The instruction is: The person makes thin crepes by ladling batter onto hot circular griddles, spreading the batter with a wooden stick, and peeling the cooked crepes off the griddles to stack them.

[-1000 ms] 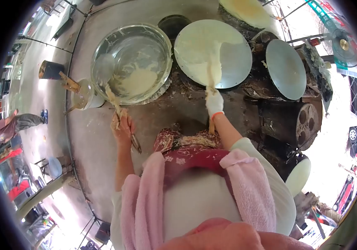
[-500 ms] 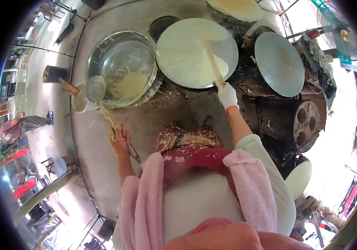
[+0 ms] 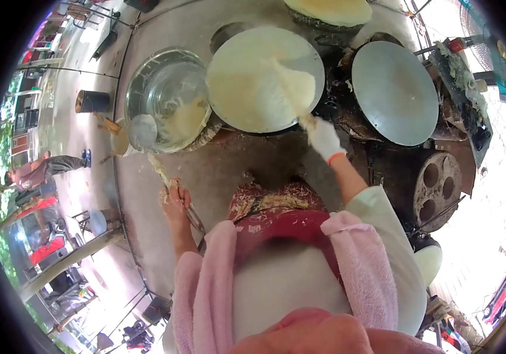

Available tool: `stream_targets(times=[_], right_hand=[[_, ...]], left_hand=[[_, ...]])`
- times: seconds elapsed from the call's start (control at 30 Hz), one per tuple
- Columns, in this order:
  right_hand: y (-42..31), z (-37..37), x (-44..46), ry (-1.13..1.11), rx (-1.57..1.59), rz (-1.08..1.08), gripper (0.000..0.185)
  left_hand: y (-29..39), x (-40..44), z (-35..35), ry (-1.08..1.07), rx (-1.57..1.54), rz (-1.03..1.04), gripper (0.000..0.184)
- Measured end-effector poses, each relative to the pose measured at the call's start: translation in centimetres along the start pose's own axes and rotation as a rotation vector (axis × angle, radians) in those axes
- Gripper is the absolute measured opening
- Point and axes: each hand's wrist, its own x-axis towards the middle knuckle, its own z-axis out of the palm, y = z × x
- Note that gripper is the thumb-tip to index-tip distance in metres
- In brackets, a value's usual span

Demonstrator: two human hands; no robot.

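My right hand (image 3: 324, 139), in a white glove with an orange band at the wrist, grips the handle end of a wooden batter spreader (image 3: 290, 94). The spreader's far end, blurred, lies over a round griddle (image 3: 307, 61) coated with pale batter (image 3: 238, 82). Thicker batter is heaped along the spreader's right side. Bare and smeared with batter, my left hand (image 3: 175, 199) is closed around the handle of a ladle. The ladle's bowl (image 3: 143, 131) rests at the near left rim of a large metal basin (image 3: 132, 79), which holds some batter at the bottom.
A second griddle (image 3: 394, 93) stands to the right, and another with a pale sheet on it (image 3: 331, 10) is at the back. A holed metal cylinder (image 3: 439, 192) sits at near right. Further left, a person (image 3: 43, 168) stands, and a dark bucket (image 3: 92, 101) is on the floor.
The view has shifted slightly. My right hand has drawn the spreader rightward across the griddle, and batter covers more of its right side. My left hand keeps hold of the ladle by the basin.
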Motion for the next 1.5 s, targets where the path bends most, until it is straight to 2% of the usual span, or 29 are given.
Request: stream_targets(times=[0.03,0.07,0.17,0.27,0.33,0.4,0.47,0.53,0.6,0.63,0.67,0.7,0.73,0.8,0.87,0.97,1.03,1.13,1.17,1.2,1.23,1.3,1.37,1.4,1.43,1.5], right_hand=[[2.5,1.9,-1.0,0.006,-0.113,-0.133,0.058],[4.4,2.9,-1.8,-0.063,-0.166,-0.168,0.055],[4.0,-0.2,-1.2,0.025,-0.295,-0.044,0.056],[1.6,-3.4,4.9,0.134,-0.423,0.004,0.06],[-0.7,-5.5,9.4,0.163,-0.481,0.011,0.064],[-0.2,-5.3,15.3,0.333,-0.504,-0.074,0.065],[-3.4,-5.7,17.8,0.372,-0.442,-0.073,0.055],[-5.8,-4.2,15.7,0.433,-0.263,-0.355,0.047],[-7.7,-3.8,11.3,0.107,-0.055,-0.329,0.04],[-7.1,-2.9,8.6,0.249,0.136,-0.659,0.049],[-6.3,-3.1,5.0,0.065,0.061,-0.313,0.051],[-1.2,-0.3,4.6,0.207,0.38,-0.469,0.055],[2.2,0.7,3.3,0.368,0.452,-0.425,0.054],[3.9,0.3,-0.2,0.347,0.663,-0.081,0.049],[2.5,-2.3,-3.8,-0.033,0.899,0.53,0.044],[2.7,-4.4,-3.4,-0.147,0.85,0.306,0.041],[5.5,-4.3,0.2,0.048,0.787,0.106,0.036],[8.1,-4.5,2.7,-0.049,0.781,0.082,0.04],[5.8,-6.6,0.9,-0.17,0.74,0.19,0.041],[3.4,-8.4,-1.1,-0.291,0.695,0.299,0.043],[1.6,-8.8,-2.9,-0.26,0.647,0.286,0.045],[4.0,-6.5,-4.2,-0.08,0.653,0.181,0.045],[6.6,-4.1,-5.8,0.102,0.648,0.136,0.045],[6.9,-2.8,-6.8,0.179,0.646,0.134,0.044],[6.0,-1.1,-7.6,0.203,0.673,0.196,0.044],[5.2,4.0,-7.2,0.14,0.765,0.212,0.045]], left_hand=[[-0.1,0.1,0.0,-0.023,0.008,0.008,0.02],[-0.2,0.2,0.1,-0.045,0.013,0.018,0.019],[-0.5,0.2,0.7,-0.017,0.051,0.035,0.02],[-1.1,0.0,0.7,0.018,0.052,0.028,0.02],[-1.2,-0.4,0.5,0.084,0.025,-0.066,0.019],[-1.4,-0.9,0.4,0.11,-0.001,-0.097,0.019],[-1.9,-1.3,0.3,0.093,-0.021,-0.076,0.02],[-2.3,-1.2,0.3,0.088,-0.025,-0.073,0.02],[-2.1,-1.3,0.8,0.071,-0.011,-0.078,0.02],[-1.6,-1.3,1.6,0.055,0.004,-0.079,0.02],[-1.1,-1.3,2.4,0.041,0.018,-0.08,0.02],[-0.7,-1.4,3.1,0.019,0.021,-0.1,0.02],[-0.3,-1.4,3.7,-0.002,0.026,-0.121,0.02],[-0.2,-0.9,4.9,-0.029,0.023,-0.164,0.019],[-1.0,0.1,6.3,-0.047,0.011,-0.212,0.016],[-2.6,4.2,7.7,-0.423,0.421,0.407,0.012],[0.3,5.9,11.7,-0.513,0.385,0.339,0.011],[0.4,12.7,17.3,-0.578,0.145,0.013,0.016],[1.1,14.4,20.0,-0.57,0.108,-0.107,0.018],[1.1,16.6,22.3,-0.622,0.13,-0.088,0.022],[0.7,18.6,24.4,-0.673,0.15,-0.071,0.026],[-0.4,21.8,28.0,-0.752,0.148,-0.072,0.022],[-0.7,22.3,29.8,-0.826,0.334,-0.02,0.022],[-3.8,23.7,30.5,-0.861,0.295,0.003,0.019],[-10.0,27.4,31.3,-1.01,0.263,-0.071,0.021],[-6.3,19.3,27.9,-0.961,-0.001,-0.057,0.023]])
